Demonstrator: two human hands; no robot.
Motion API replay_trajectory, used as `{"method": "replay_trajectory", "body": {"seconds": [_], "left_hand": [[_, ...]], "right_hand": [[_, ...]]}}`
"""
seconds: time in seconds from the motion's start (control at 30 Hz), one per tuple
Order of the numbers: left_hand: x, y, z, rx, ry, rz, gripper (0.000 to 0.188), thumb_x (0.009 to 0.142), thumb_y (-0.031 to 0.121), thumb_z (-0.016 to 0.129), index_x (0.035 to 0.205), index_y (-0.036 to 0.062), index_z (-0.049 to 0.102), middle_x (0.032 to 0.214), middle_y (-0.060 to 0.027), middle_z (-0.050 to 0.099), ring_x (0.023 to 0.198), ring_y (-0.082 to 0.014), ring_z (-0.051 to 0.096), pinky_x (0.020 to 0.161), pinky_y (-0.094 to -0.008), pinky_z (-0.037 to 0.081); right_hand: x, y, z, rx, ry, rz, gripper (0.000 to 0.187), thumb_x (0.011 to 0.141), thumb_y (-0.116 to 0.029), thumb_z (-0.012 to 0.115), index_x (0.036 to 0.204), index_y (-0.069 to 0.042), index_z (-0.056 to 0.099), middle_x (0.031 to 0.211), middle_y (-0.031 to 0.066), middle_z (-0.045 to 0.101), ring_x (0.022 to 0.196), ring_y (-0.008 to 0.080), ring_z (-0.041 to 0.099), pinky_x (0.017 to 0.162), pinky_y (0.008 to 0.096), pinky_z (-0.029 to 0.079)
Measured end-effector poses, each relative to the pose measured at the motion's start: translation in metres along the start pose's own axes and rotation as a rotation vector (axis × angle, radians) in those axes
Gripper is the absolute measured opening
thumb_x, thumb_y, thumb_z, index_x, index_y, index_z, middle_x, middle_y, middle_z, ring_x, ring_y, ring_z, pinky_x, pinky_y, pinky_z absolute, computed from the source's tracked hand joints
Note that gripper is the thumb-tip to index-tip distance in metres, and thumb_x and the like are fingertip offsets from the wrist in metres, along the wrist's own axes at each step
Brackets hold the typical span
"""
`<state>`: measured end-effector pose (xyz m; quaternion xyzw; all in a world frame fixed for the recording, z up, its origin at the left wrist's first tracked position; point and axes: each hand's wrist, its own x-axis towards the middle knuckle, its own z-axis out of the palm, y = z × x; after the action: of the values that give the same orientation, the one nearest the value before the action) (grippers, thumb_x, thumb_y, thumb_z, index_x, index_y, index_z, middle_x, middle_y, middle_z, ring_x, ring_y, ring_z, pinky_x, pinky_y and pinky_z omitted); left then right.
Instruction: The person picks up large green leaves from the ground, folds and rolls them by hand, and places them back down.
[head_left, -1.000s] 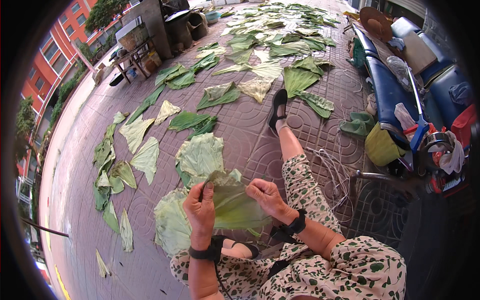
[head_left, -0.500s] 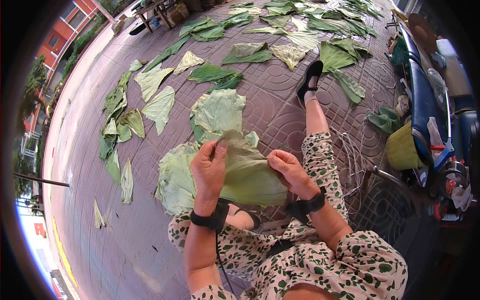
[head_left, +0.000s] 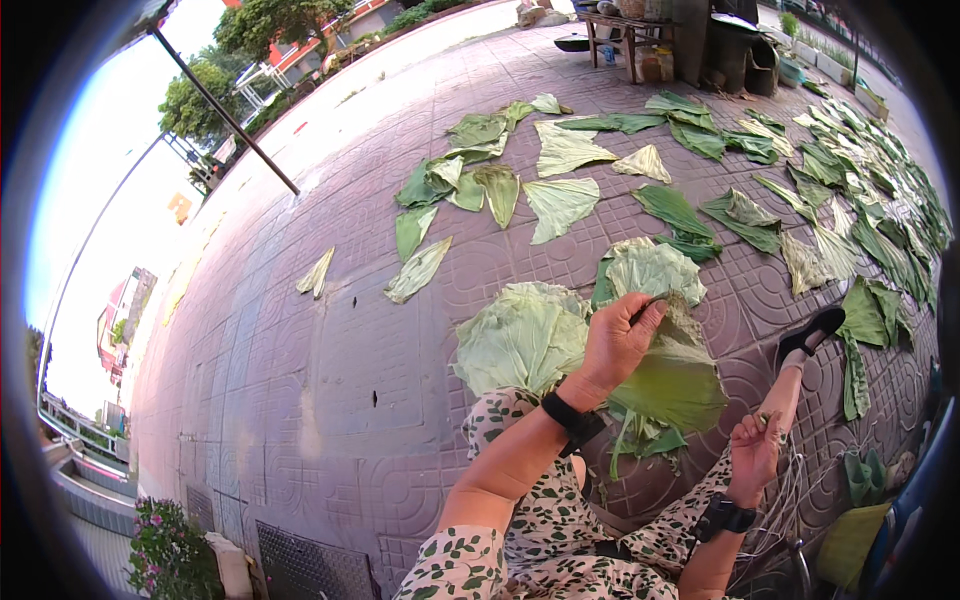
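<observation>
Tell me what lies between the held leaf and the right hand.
In the head view, paving shows between the held leaf and the right hand.

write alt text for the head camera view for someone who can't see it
A person's left hand grips a large green leaf; the right hand is curled, apart from it. Many other leaves, pale and dark green, lie spread over reddish patterned paving.

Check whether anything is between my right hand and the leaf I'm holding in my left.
Nothing visible is: between your right hand and the leaf in your left hand, this view shows only a gap, with paving behind.
</observation>
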<state>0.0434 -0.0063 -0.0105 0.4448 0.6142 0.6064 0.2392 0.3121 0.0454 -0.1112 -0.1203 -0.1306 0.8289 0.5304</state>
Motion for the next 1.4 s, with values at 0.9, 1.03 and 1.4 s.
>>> {"method": "replay_trajectory", "body": {"seconds": [0.9,1.03,1.4], "left_hand": [[-0.007,-0.013,0.001,-0.218,-0.031,-0.062,0.021,0.087,0.021,0.055,0.085,0.0002,0.057,0.067,0.0054,0.049,0.062,-0.0041,0.04,0.054,-0.0206,0.035],[-0.008,-0.011,0.009,-0.458,-0.052,-0.289,0.021,0.087,0.022,0.054,0.086,0.0017,0.058,0.072,0.0048,0.051,0.064,-0.0041,0.043,0.056,-0.02,0.037],[-0.007,0.009,0.043,-0.982,-0.041,-0.584,0.015,0.087,0.022,0.053,0.088,0.0081,0.057,0.074,0.0012,0.057,0.06,-0.008,0.051,0.055,-0.023,0.042]], "right_hand": [[-0.036,0.088,0.066,-0.821,-0.283,0.323,0.053,0.08,-0.022,0.064,0.124,-0.002,0.042,0.115,0.0075,0.051,0.098,0.0154,0.052,0.081,0.0264,0.042],[-0.036,0.098,0.068,-0.839,-0.321,0.314,0.063,0.079,-0.023,0.065,0.13,-0.002,0.034,0.124,0.0073,0.043,0.099,0.0146,0.049,0.08,0.0249,0.041],[-0.043,0.092,0.062,-0.447,-0.176,0.348,0.062,0.083,-0.014,0.06,0.134,-0.006,0.027,0.123,0.0065,0.045,0.093,0.0142,0.054,0.073,0.0237,0.047]]}}
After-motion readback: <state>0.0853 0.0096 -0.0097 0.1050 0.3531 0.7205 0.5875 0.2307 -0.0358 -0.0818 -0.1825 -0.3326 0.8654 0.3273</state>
